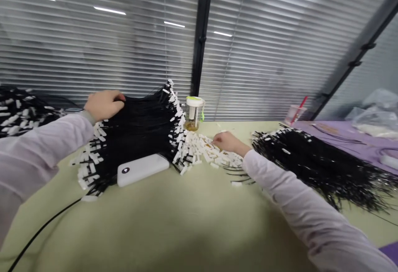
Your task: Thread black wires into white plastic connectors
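Black strand stack: a thick bundle of black strands tipped in white at both ends, lying left of centre on the pale green table; single strands merge into one dark mass.
Left hand: the left hand is at the stack's upper left edge, thumb apart from the fingers; the fingertips are lost against the black, so I cannot tell whether they pinch any strands.
White pieces: a loose spread of white pieces runs from the stack's right end to the other hand, too small and blurred to count.
Right hand: the right hand reaches into the pieces, fingers bunched downward; whether a piece is between them I cannot tell.
White device: a white rounded block against the stack's front, its round dark spot unreadable.
Lidded jar: a clear jar behind the pieces, amber at the bottom.
Right bundle: more black strands, partly covered by the right sleeve.
Left heap: white-tipped strands, cut off by the frame's edge.
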{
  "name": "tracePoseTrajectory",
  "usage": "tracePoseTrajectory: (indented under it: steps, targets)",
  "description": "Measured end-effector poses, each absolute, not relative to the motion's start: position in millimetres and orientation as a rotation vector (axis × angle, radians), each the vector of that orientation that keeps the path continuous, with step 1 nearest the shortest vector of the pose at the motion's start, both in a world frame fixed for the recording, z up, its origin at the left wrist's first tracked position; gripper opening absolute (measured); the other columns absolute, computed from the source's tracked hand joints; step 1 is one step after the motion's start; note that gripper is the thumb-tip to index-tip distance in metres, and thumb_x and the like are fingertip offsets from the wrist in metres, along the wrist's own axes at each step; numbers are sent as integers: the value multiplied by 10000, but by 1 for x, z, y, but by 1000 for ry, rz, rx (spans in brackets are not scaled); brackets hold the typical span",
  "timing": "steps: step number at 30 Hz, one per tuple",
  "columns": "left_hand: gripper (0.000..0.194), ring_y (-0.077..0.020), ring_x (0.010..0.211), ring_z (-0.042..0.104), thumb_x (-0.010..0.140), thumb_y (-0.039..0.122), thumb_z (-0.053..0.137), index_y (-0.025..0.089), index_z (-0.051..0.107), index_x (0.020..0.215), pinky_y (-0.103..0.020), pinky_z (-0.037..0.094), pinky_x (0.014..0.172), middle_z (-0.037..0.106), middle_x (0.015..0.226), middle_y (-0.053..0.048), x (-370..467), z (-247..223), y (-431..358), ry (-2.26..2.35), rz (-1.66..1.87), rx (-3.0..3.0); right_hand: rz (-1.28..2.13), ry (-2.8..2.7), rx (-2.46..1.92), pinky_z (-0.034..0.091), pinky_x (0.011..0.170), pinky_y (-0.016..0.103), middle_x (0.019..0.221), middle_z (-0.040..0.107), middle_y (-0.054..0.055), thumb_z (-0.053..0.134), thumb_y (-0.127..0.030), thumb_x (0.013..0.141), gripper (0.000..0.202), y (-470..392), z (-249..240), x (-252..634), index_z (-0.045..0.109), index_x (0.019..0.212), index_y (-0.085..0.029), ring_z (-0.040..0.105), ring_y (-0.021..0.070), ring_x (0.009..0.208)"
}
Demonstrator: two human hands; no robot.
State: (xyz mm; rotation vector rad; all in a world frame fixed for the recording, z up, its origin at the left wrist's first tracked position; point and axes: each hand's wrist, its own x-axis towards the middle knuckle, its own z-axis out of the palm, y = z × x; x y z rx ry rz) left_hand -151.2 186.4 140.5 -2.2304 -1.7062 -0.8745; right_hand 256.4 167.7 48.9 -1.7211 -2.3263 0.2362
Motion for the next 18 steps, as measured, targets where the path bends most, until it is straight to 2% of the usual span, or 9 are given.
tracePoseTrajectory:
  steps: [4,7,9,11,18]
  targets:
    - [327,-221,968,502,683,261,489,128,573,970,-354,334,883,606,1016,-39,-104,136,151,-1469,-706,-2323,153,-2336,-1855,443,770,340,1056,512,58,425,-315,835,271,160,60,301,504,1039,-155,518,151,898]
    - [289,-241,977,506,706,291,500,155,580,948,-415,280,948,600,1007,-73,-76,118,106,-1130,-496,-2432,29,-2201,-2079,438,777,348,1063,508,60,431,-315,832,278,154,78,359,498,1047,-154,513,157,914]
    - [238,-238,1012,494,749,239,466,205,584,953,-437,241,976,619,992,-54,-61,101,73,-683,-232,-2543,-40,-2092,-2250,438,776,345,1064,507,61,434,-314,830,278,148,80,393,498,1048,-154,513,158,916]
    - [221,-212,1020,498,779,181,442,227,592,935,-403,228,996,625,1014,-34,-45,84,43,-325,-173,-2594,-80,-2008,-2390,440,773,340,1062,507,63,437,-311,829,277,141,71,413,497,1049,-154,515,156,912]
    - [219,-180,925,545,785,167,436,240,605,904,-343,318,953,657,938,-8,5,66,-1,-168,-216,-2631,-155,-1939,-2598,446,761,358,1061,504,73,450,-306,824,309,139,27,393,472,1078,-132,519,157,907]
